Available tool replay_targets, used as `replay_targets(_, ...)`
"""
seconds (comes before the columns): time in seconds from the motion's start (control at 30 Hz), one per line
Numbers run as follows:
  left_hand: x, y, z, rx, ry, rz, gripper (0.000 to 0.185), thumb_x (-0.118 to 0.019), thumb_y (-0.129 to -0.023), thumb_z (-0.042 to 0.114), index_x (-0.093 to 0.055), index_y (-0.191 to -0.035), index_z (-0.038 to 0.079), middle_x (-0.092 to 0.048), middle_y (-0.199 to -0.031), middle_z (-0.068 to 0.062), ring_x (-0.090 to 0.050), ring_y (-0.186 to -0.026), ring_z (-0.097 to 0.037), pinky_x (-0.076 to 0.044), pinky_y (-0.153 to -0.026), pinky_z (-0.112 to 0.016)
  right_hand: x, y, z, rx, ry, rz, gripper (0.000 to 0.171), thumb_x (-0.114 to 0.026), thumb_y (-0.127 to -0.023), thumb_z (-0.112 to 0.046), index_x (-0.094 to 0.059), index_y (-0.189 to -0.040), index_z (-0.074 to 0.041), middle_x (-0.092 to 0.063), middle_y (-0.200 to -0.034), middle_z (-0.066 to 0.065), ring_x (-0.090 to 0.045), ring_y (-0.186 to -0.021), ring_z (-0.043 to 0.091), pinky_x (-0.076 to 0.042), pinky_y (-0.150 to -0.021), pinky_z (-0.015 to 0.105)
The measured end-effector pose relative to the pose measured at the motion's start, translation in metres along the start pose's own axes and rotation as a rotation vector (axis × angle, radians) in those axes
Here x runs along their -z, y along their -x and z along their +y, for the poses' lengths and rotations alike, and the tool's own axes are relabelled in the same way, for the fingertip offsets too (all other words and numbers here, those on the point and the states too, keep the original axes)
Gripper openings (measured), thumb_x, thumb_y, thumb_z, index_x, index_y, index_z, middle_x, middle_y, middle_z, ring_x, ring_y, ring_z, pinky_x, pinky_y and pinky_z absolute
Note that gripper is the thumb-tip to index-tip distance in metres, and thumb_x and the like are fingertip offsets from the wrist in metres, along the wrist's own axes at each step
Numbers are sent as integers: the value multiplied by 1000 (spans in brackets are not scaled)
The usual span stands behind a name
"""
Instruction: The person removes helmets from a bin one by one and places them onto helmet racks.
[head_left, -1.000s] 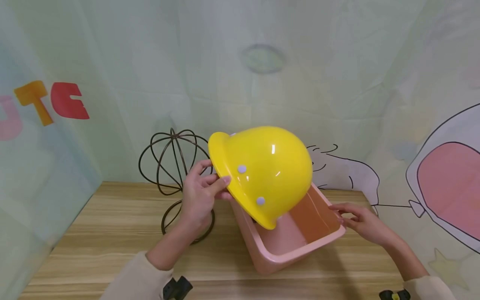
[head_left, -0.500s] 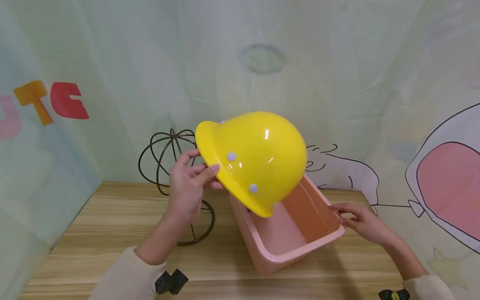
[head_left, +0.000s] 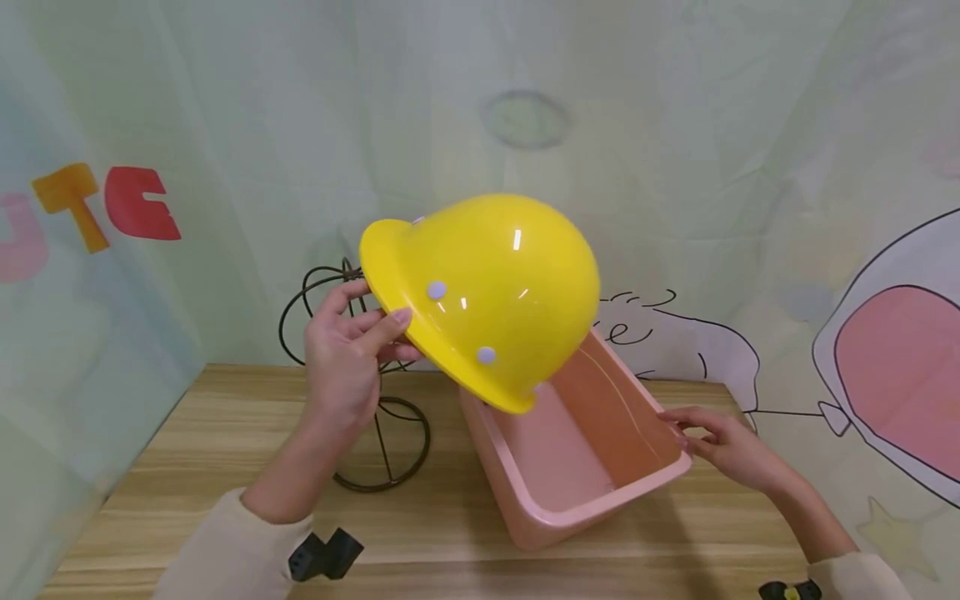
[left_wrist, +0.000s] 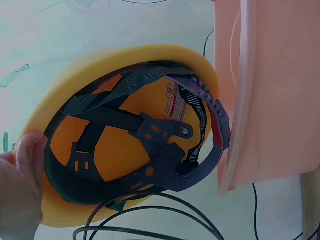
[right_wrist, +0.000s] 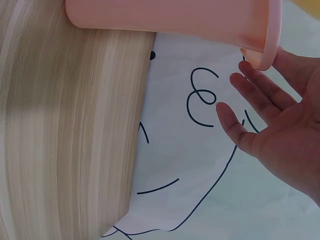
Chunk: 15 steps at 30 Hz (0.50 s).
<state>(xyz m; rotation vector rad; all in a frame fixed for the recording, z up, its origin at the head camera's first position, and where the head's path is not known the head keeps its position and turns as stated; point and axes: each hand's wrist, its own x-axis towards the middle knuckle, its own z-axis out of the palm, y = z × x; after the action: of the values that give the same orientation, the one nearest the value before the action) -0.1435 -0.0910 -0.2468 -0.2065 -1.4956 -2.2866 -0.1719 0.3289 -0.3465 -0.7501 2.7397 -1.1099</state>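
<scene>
Counter of pale wood carries a pink tub and a wire stand. Above the tub's left end, a yellow hard hat hangs tilted, its brim pinched by the left hand. Right hand, fingers straight, rests against the tub's rim. Judging by the lift, the hat is mid-carry; setting it down calls for clearance.

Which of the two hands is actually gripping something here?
The left hand: it pinches the brim of the yellow hard hat, held above the pink tub. The right hand only rests straight fingers at the tub's rim.
</scene>
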Motion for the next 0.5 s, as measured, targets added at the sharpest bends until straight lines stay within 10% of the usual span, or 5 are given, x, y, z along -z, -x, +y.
replay_targets(0.5, 16, -4, 16, -12, 62, 92, 27, -60, -83, -7, -50, -107, 0, -69, -79, -10, -67, -61, -19, -56, -53, -28, 0, 0, 2, 20, -6, -3, 34, -56, -85, 6, -56, -119, 1, -56, -117, 20, -53, -97, 6, -54, -67, 24)
